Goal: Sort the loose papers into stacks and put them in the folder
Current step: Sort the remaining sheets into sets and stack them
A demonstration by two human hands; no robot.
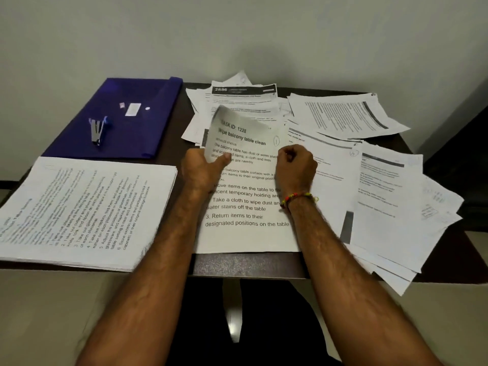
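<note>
Dark table (245, 265) under papers (390, 207), folder (148, 101)

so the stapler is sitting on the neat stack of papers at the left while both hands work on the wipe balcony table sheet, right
Not quite. The head view shows the stapler lying on the blue folder, not on the neat stack. The rest holds: the left hand and right hand both work on the wipe balcony table sheet.

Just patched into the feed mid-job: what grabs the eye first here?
Dead centre, both hands work the sheet headed "Wipe balcony table clean": the left hand pinches its curled top edge, the right hand rests fisted on it. Loose papers sprawl to the right; a blue folder carrying a stapler lies far left.
</note>
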